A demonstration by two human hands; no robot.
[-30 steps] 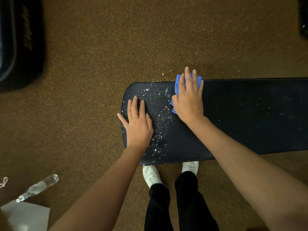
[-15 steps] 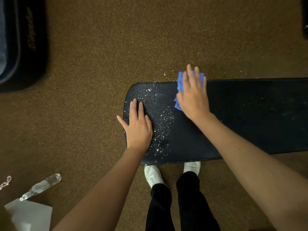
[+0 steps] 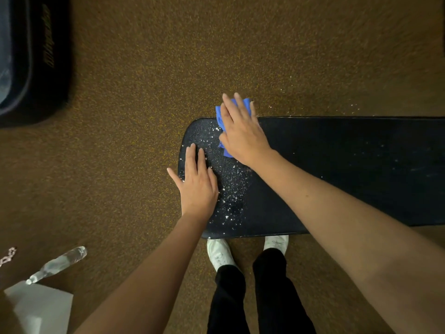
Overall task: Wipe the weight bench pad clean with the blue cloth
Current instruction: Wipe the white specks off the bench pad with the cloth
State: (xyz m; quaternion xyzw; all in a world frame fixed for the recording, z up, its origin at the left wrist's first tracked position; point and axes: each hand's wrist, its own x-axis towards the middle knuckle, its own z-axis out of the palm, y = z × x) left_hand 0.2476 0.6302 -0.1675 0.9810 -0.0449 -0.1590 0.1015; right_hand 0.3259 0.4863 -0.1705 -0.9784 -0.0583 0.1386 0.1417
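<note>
Two hands on the bench pad (image 3: 337,169), both flat. Pad is black, runs left-right across the head view, rounded end at left, sitting over brown speckled carpet (image 3: 149,97). Right hand (image 3: 243,133) lies palm-down on the blue cloth (image 3: 225,116), fingers straight and close together, pressing it onto the pad at the far edge near the rounded end; fingertips and a bit of cloth overhang that far edge. Cloth is bunched, mostly hidden under the hand, blue showing at the fingertips and along the hand's left side. Left hand (image 3: 197,182) rests flat on the pad's rounded end, fingers extended and loosely together, thumb out to the left past the pad edge, holding nothing. White specks (image 3: 231,189) scattered over the left part of the pad, densest between the two hands and toward the near edge; a few also on the carpet just beyond the far edge. Pad to the right of the right hand looks mostly dark, faint specks only. Two white shoes (image 3: 219,254) and black trousers (image 3: 250,297) below the near edge. Clear plastic bottle (image 3: 57,263) lying on the carpet lower left, next to a white box-like object (image 3: 41,309). Dark padded equipment (image 3: 31,59) upper left, lettering blurred.
</note>
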